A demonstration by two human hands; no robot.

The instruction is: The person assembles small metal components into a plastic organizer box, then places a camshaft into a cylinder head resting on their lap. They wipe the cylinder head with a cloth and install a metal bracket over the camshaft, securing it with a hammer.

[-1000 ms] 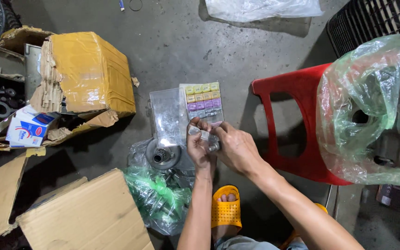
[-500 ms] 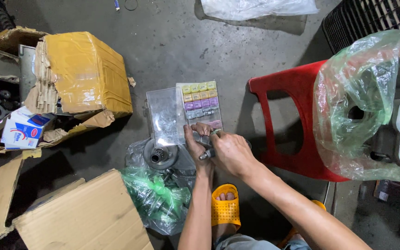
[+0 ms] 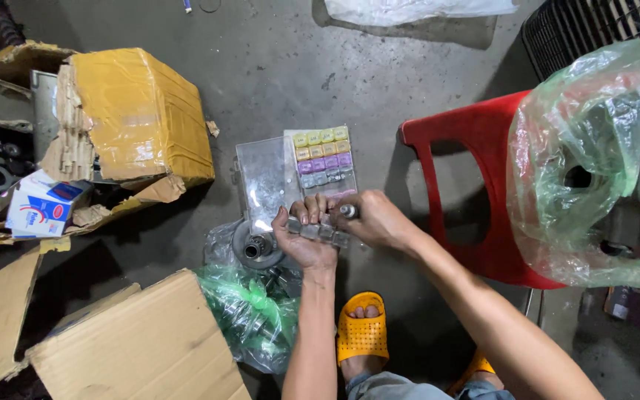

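At the far left of the frame lie torn cardboard (image 3: 9, 326) and a small blue-and-white carton (image 3: 38, 211), with a yellow-taped box (image 3: 138, 111) above them; none of it is near the hands. Lower centre, a green bag (image 3: 250, 311) and a round metal part (image 3: 255, 248) sit just left of the left hand (image 3: 301, 237), which is cupped palm up and grips a row of small grey rollers (image 3: 320, 231). The row's long axis runs roughly left to right across the palm, dipping slightly toward the right. Just above the hands, an open clear case (image 3: 294, 174) shows yellow, purple and grey rollers in rows; its long side runs up the frame, so it lies straight ahead of both hands, almost touching the fingertips. The right hand (image 3: 379, 221) is closed around a small metal piece (image 3: 348, 211), meeting the row at its right end, and is the nearer hand to the case's filled half. Further right stands a red stool (image 3: 468, 148), then a bagged engine part (image 3: 594, 163).
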